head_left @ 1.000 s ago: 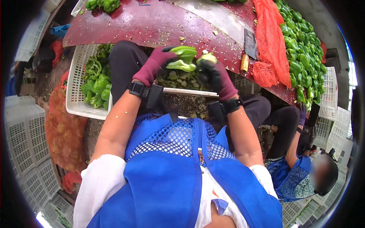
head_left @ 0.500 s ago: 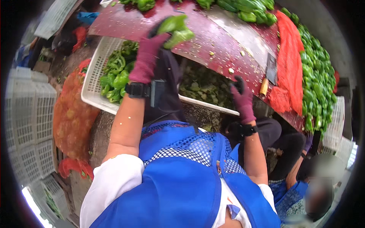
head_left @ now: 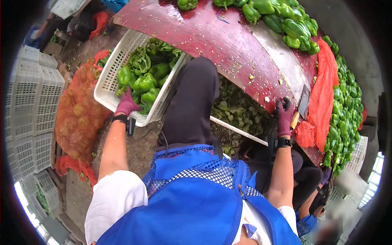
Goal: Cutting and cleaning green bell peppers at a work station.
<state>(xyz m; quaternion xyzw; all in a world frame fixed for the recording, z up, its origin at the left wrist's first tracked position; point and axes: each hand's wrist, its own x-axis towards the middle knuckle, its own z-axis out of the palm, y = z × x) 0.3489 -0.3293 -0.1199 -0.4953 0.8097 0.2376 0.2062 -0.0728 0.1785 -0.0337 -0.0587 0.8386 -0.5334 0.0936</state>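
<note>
My left hand [head_left: 127, 103], in a maroon glove, reaches over the near side of a white slatted crate [head_left: 105, 88] of green bell peppers [head_left: 145, 83]. Its visible fingers are apart against the peppers, and the fingertips are partly hidden among them. My right hand [head_left: 285, 116], in a maroon glove with dark fingertips, is at the edge of the red worktop [head_left: 212, 45]. Its fingers are loosely bent and a little apart, with nothing visible in them. Just right of it lies a cleaver [head_left: 303, 102] with a wooden handle.
Whole peppers [head_left: 292, 26] lie along the worktop's far side, and a larger pepper heap [head_left: 343, 110] is at the right beyond a red mesh bag [head_left: 325, 87]. Green trimmings [head_left: 241, 110] fill a container below. A stuffed orange net sack [head_left: 77, 116] and stacked crates [head_left: 28, 98] stand left. A co-worker is lower right.
My left hand has come down from above the worktop into the crate; the green pepper it held is no longer seen in it. My right hand has moved right, toward the cleaver.
</note>
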